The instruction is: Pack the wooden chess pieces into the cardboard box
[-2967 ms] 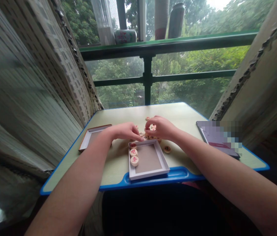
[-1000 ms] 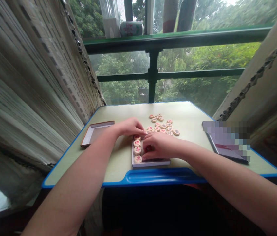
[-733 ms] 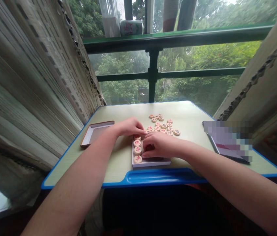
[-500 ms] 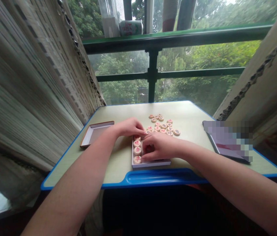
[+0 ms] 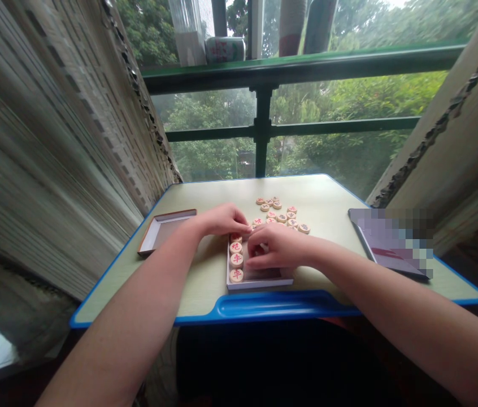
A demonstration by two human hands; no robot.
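Note:
Several round wooden xiangqi pieces with red characters line the left side of a shallow white box [image 5: 260, 284]; the nearest is a xiangqi piece [image 5: 236, 275] at the front left corner. My left hand [image 5: 225, 219] reaches to the box's far left corner, thumb and fingertips pinched together; what they hold, if anything, is hidden. Over the box hovers my right hand [image 5: 281, 246], fingers curled and thumb apart from them, with nothing visible between. It covers much of the box. Just beyond lie loose xiangqi pieces [image 5: 281, 217], red and dark, partly hidden behind my hands.
An upturned box lid [image 5: 166, 229] lies left on the pale table [image 5: 205, 192] with a blue edge. A dark tablet-like object [image 5: 387, 249], partly blurred, lies at the right. A blue tray groove [image 5: 281, 305] runs along the front. Curtains [image 5: 52, 141] hang on both sides.
My right hand has lifted slightly away from the front left piece, its thumb now clear of it and higher in the box. My left hand stays almost where it was.

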